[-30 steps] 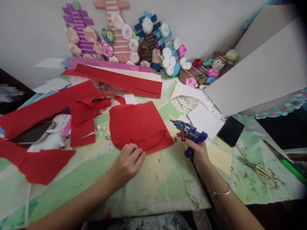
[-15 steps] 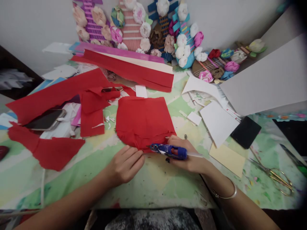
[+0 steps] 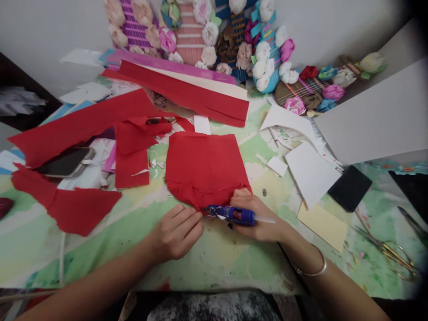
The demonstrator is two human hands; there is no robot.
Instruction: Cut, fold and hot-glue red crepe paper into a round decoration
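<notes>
A red crepe-paper piece [image 3: 204, 161] lies in the middle of the table, its near edge rounded and creased. My left hand [image 3: 180, 231] is closed at that near edge, with its fingertips pinching the paper. In my right hand [image 3: 259, 217] is a blue hot glue gun [image 3: 230, 215], its nozzle pointing left at the paper's edge beside my left fingertips. A whitish glue stick [image 3: 265, 219] sticks out of the gun's back end. Fingers of my right hand also rest at the paper's right near corner. The tip of the nozzle is hard to make out.
Red paper strips and scraps [image 3: 83, 207] lie to the left, around a phone [image 3: 68, 162]. White card [image 3: 312, 173], a black rectangle [image 3: 350, 188] and gold-handled scissors [image 3: 389, 252] are on the right. Flower-decorated guitar shapes [image 3: 192, 38] lean along the wall.
The glue gun's nozzle has moved slightly left and down, closer to my left fingertips. My left hand stays at the paper's edge. The whole view has shifted a little.
</notes>
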